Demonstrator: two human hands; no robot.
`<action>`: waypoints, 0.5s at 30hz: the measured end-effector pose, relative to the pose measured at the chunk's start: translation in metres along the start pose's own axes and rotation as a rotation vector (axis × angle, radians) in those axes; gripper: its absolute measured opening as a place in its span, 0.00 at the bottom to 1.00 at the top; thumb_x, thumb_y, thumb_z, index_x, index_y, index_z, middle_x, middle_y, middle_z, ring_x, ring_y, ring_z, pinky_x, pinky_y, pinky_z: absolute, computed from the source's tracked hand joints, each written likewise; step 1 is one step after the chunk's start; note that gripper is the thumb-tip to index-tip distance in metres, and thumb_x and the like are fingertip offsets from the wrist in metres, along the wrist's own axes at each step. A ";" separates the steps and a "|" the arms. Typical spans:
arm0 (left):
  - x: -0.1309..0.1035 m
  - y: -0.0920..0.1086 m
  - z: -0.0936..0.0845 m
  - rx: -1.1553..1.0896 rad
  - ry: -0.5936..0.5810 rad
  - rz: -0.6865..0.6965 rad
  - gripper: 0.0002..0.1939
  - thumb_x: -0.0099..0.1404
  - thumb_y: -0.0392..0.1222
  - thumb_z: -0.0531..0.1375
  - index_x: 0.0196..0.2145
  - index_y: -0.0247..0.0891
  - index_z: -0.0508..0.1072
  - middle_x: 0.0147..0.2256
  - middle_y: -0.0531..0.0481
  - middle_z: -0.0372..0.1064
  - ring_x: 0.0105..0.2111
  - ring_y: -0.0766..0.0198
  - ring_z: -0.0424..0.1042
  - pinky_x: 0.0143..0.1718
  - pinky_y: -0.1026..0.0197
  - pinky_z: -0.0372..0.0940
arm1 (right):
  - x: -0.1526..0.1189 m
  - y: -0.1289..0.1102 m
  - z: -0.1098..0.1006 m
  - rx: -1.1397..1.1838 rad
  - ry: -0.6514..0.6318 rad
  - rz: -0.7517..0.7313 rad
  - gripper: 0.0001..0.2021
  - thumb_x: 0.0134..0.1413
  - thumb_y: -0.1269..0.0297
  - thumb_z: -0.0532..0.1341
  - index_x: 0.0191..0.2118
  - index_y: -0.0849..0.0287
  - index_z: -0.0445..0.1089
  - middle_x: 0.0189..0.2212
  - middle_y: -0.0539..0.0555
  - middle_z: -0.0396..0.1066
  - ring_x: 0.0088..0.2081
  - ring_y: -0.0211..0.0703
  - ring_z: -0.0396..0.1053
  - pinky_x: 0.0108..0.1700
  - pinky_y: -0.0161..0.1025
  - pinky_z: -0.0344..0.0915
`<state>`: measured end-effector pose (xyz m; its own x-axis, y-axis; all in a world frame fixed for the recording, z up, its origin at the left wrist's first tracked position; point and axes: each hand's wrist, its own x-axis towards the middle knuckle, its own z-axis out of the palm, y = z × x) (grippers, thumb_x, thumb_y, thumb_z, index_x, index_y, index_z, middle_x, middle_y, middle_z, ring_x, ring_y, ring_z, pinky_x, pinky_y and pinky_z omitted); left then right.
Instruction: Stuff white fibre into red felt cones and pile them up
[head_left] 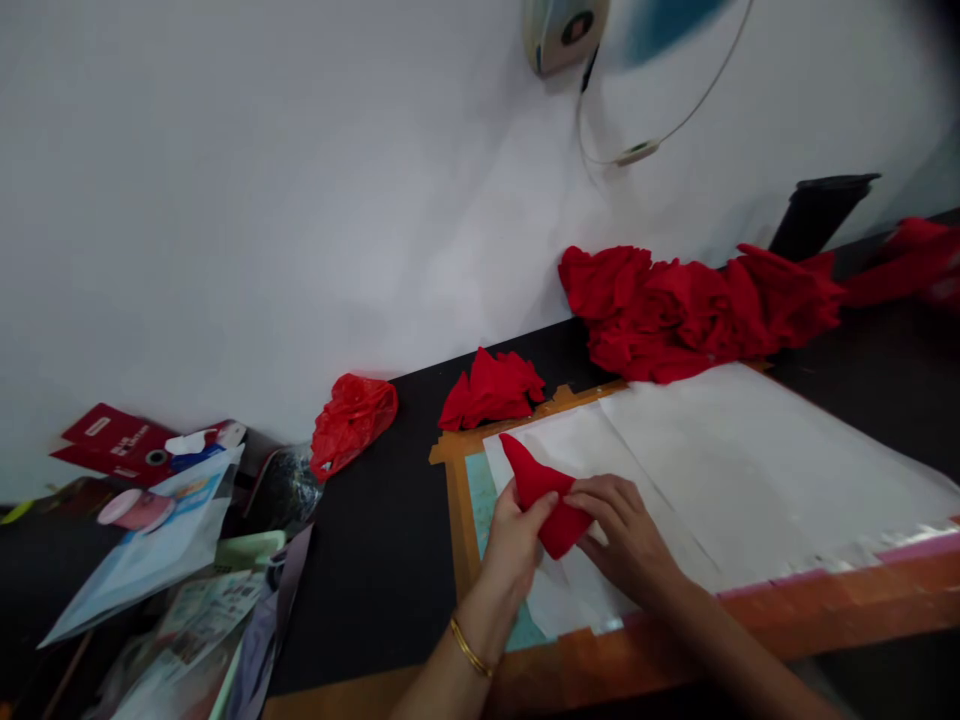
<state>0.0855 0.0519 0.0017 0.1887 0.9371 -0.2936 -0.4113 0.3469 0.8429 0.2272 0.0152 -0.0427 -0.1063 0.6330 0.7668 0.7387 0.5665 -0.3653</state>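
Note:
Between my two hands is a small piece of red cloth (541, 485), its narrow curved tip pointing up and to the left. My left hand (516, 535), with a gold bangle at the wrist, grips its left side, thumb on top. At its right corner, the fingers of my right hand (619, 525) are closed on the edge. Both hands are above a white paper sheet (697, 450) taped to the black table. What the fingers do beneath the cloth is hidden.
A small red cloth pile (493, 388) and a larger red heap (697, 305) lie along the wall. A red plastic bag (352, 420) sits on the black tabletop (367, 560). At left are a red box (124, 440), a pink-lidded jar (137, 510) and packets. A black bin (821, 215) stands behind.

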 end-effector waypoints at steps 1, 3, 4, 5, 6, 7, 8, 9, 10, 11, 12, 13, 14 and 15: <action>0.003 0.002 -0.002 0.026 0.017 0.026 0.18 0.49 0.36 0.71 0.38 0.34 0.75 0.35 0.44 0.78 0.33 0.60 0.75 0.39 0.60 0.68 | -0.006 0.002 -0.002 -0.009 -0.013 0.022 0.16 0.57 0.74 0.59 0.51 0.57 0.64 0.45 0.59 0.71 0.46 0.51 0.67 0.46 0.51 0.65; 0.010 0.006 -0.008 0.072 0.064 0.072 0.17 0.47 0.35 0.71 0.37 0.34 0.75 0.34 0.45 0.78 0.32 0.60 0.75 0.39 0.60 0.68 | -0.017 0.006 -0.007 -0.028 -0.019 0.072 0.21 0.57 0.73 0.60 0.56 0.56 0.62 0.49 0.60 0.69 0.49 0.52 0.66 0.47 0.52 0.66; 0.014 0.009 -0.011 0.096 0.088 0.091 0.17 0.47 0.34 0.71 0.36 0.34 0.75 0.33 0.46 0.78 0.32 0.61 0.75 0.39 0.60 0.68 | -0.021 0.008 -0.010 -0.036 -0.010 0.100 0.21 0.58 0.73 0.60 0.57 0.55 0.61 0.49 0.60 0.69 0.49 0.51 0.67 0.47 0.52 0.67; 0.018 0.011 -0.014 0.123 0.107 0.109 0.16 0.46 0.34 0.71 0.35 0.35 0.76 0.33 0.47 0.77 0.31 0.61 0.75 0.38 0.60 0.68 | -0.023 0.008 -0.013 -0.041 0.003 0.128 0.21 0.59 0.73 0.60 0.57 0.54 0.61 0.49 0.60 0.69 0.49 0.51 0.67 0.47 0.52 0.67; 0.021 0.012 -0.017 0.150 0.118 0.123 0.16 0.46 0.33 0.71 0.35 0.35 0.76 0.32 0.47 0.77 0.31 0.61 0.75 0.38 0.61 0.68 | -0.023 0.008 -0.016 -0.037 0.014 0.155 0.21 0.59 0.73 0.59 0.57 0.54 0.61 0.48 0.60 0.69 0.49 0.51 0.67 0.47 0.51 0.67; 0.023 0.012 -0.018 0.177 0.119 0.132 0.16 0.46 0.33 0.71 0.34 0.35 0.76 0.32 0.47 0.77 0.30 0.62 0.74 0.37 0.61 0.68 | -0.021 0.006 -0.018 -0.023 0.020 0.185 0.20 0.59 0.72 0.60 0.57 0.54 0.61 0.48 0.60 0.69 0.49 0.51 0.67 0.48 0.51 0.68; 0.024 0.011 -0.019 0.204 0.103 0.135 0.16 0.46 0.33 0.71 0.35 0.34 0.76 0.32 0.47 0.77 0.30 0.62 0.74 0.36 0.62 0.68 | -0.016 0.004 -0.020 0.002 0.022 0.218 0.20 0.59 0.70 0.60 0.57 0.54 0.61 0.48 0.60 0.69 0.50 0.52 0.66 0.48 0.52 0.68; 0.023 0.010 -0.019 0.236 0.071 0.130 0.15 0.47 0.33 0.71 0.35 0.34 0.76 0.32 0.46 0.77 0.30 0.62 0.73 0.36 0.62 0.68 | -0.010 0.002 -0.021 0.036 0.017 0.257 0.21 0.59 0.67 0.61 0.58 0.55 0.61 0.49 0.61 0.68 0.50 0.53 0.66 0.49 0.52 0.68; 0.022 0.008 -0.019 0.277 0.023 0.124 0.15 0.47 0.33 0.70 0.35 0.34 0.76 0.32 0.46 0.76 0.30 0.62 0.73 0.35 0.63 0.68 | -0.002 -0.001 -0.021 0.076 0.003 0.296 0.22 0.59 0.64 0.61 0.58 0.55 0.60 0.50 0.61 0.68 0.51 0.53 0.65 0.49 0.51 0.68; 0.020 0.006 -0.018 0.328 -0.037 0.119 0.14 0.49 0.33 0.69 0.36 0.34 0.76 0.32 0.46 0.76 0.30 0.62 0.73 0.34 0.63 0.67 | 0.007 -0.003 -0.021 0.117 -0.011 0.327 0.23 0.59 0.62 0.62 0.59 0.56 0.60 0.50 0.61 0.67 0.50 0.53 0.65 0.49 0.51 0.68; 0.017 0.003 -0.017 0.389 -0.104 0.115 0.13 0.51 0.34 0.68 0.36 0.34 0.76 0.33 0.46 0.76 0.30 0.62 0.72 0.34 0.64 0.67 | 0.015 -0.005 -0.019 0.157 -0.026 0.347 0.22 0.58 0.60 0.62 0.57 0.56 0.63 0.49 0.61 0.68 0.49 0.52 0.66 0.48 0.51 0.68; 0.014 0.001 -0.016 0.455 -0.163 0.111 0.12 0.52 0.34 0.67 0.37 0.34 0.76 0.32 0.47 0.76 0.30 0.63 0.71 0.32 0.65 0.66 | 0.023 -0.005 -0.017 0.195 -0.047 0.359 0.18 0.58 0.60 0.62 0.53 0.56 0.66 0.46 0.60 0.69 0.47 0.51 0.66 0.47 0.49 0.68; 0.011 -0.001 -0.016 0.514 -0.205 0.108 0.11 0.54 0.35 0.66 0.37 0.34 0.76 0.32 0.48 0.76 0.30 0.63 0.70 0.31 0.65 0.65 | 0.030 -0.005 -0.015 0.230 -0.072 0.368 0.12 0.58 0.61 0.62 0.47 0.56 0.70 0.43 0.58 0.70 0.44 0.50 0.67 0.45 0.48 0.68; 0.008 -0.002 -0.016 0.559 -0.229 0.105 0.11 0.55 0.36 0.65 0.37 0.34 0.76 0.32 0.49 0.75 0.30 0.64 0.70 0.30 0.66 0.65 | 0.035 -0.004 -0.012 0.268 -0.096 0.377 0.06 0.59 0.62 0.61 0.41 0.56 0.71 0.39 0.57 0.71 0.42 0.49 0.67 0.44 0.46 0.68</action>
<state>0.0736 0.0594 -0.0098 0.3849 0.9116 -0.1443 0.0804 0.1227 0.9892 0.2282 0.0283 -0.0083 0.0660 0.8597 0.5066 0.5410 0.3958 -0.7421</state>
